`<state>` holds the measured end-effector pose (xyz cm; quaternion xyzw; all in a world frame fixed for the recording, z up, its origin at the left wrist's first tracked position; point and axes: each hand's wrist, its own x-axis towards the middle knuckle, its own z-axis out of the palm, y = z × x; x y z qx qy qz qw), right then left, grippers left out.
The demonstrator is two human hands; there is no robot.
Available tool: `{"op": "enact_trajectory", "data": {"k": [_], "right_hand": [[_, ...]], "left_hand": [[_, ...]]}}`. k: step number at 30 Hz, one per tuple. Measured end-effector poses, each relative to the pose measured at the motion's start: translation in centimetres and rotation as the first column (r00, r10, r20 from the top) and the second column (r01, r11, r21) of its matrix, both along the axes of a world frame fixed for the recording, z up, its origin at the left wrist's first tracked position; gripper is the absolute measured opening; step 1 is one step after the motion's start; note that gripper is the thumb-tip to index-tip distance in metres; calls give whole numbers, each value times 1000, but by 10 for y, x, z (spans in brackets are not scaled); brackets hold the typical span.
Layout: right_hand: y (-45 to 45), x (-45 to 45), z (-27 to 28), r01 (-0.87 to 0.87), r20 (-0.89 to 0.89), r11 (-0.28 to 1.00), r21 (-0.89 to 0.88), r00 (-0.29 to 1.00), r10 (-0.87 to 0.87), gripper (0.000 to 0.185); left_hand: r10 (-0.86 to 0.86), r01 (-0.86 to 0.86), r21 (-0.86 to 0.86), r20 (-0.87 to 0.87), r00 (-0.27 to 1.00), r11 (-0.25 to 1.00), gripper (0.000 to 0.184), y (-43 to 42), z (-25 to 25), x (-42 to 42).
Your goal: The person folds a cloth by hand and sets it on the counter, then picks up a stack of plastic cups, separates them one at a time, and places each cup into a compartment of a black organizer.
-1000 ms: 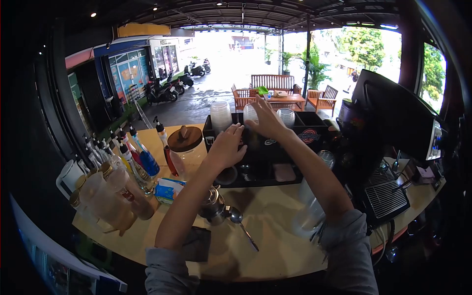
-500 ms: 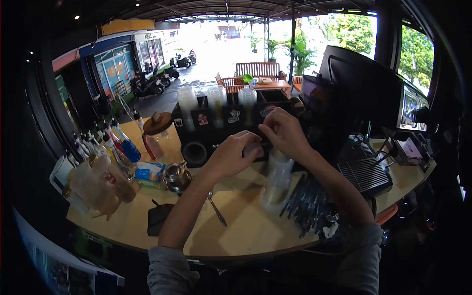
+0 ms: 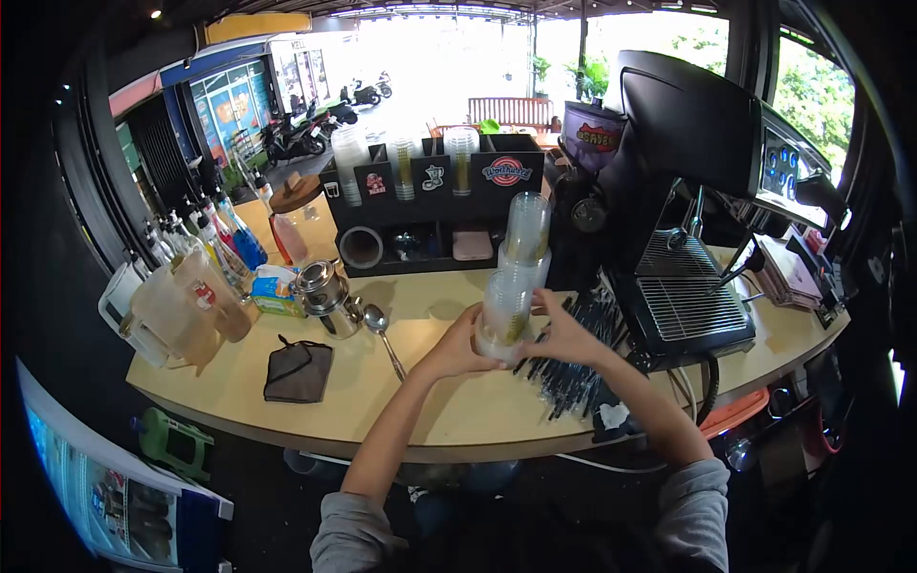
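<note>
A stack of clear plastic cups [image 3: 504,307] stands on the wooden counter, close in front of a taller stack of clear cups [image 3: 527,229]. My left hand [image 3: 457,346] is closed around the lower left side of the front stack. On its right side my right hand [image 3: 565,334] curls its fingers around the same stack, near the base. A pile of black straws in clear wrappers [image 3: 578,358] lies just right of my hands. To the left are a long metal spoon [image 3: 380,329] and a metal pot [image 3: 327,298].
A black organizer [image 3: 435,205] with cup stacks lines the back. An espresso machine [image 3: 693,296] occupies the right. Plastic pitchers [image 3: 181,310], pump bottles [image 3: 239,234] and a glass jar with a wooden lid [image 3: 301,224] crowd the left. A dark cloth pouch [image 3: 298,371] lies nearer the front edge.
Both hands have come down from in front of the organizer to the base of the front cup stack and closed around it. The view has shifted, showing more floor.
</note>
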<state>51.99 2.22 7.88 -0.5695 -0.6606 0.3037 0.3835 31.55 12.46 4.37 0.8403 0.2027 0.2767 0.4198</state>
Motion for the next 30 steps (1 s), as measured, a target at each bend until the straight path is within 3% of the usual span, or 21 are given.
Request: {"op": "enact_trajectory", "data": {"k": [2, 4, 5, 7, 11, 13, 15, 18, 20, 30], "right_hand": [[3, -13, -6, -38, 19, 998, 50, 999, 37, 110], [15, -19, -25, -10, 51, 956, 293, 999, -5, 114], [15, -21, -26, 39, 78, 961, 274, 995, -62, 115], [19, -21, -26, 35, 47, 971, 238, 998, -47, 114], [22, -19, -26, 3, -13, 984, 180, 1000, -1, 111], [27, -15, -30, -13, -37, 982, 188, 999, 20, 110], [27, -14, -33, -29, -64, 981, 192, 997, 42, 109], [22, -16, -26, 9, -44, 983, 184, 999, -1, 102], [16, -19, -16, 110, -38, 992, 55, 993, -108, 95], [16, -18, -19, 137, 12, 983, 119, 990, -140, 92]], "left_hand": [[-24, 25, -62, 9, 1000, 998, 106, -3, 3, 7], [-31, 35, -137, 35, 999, 990, 105, 3, -7, 14], [-28, 33, -137, 35, 999, 990, 105, 5, -15, 16], [35, -11, -196, 119, 992, 981, 101, 8, -26, 18], [48, -20, -214, 127, 991, 977, 102, 6, -26, 16], [34, -24, -113, 86, 996, 993, 101, 6, -23, 15], [20, -9, -128, 87, 996, 992, 99, 6, -22, 14], [11, 8, -174, 108, 994, 985, 96, 6, -22, 14], [16, 11, -208, 128, 992, 978, 95, 8, -24, 15], [17, 11, -217, 127, 992, 976, 91, 5, -22, 17]]}}
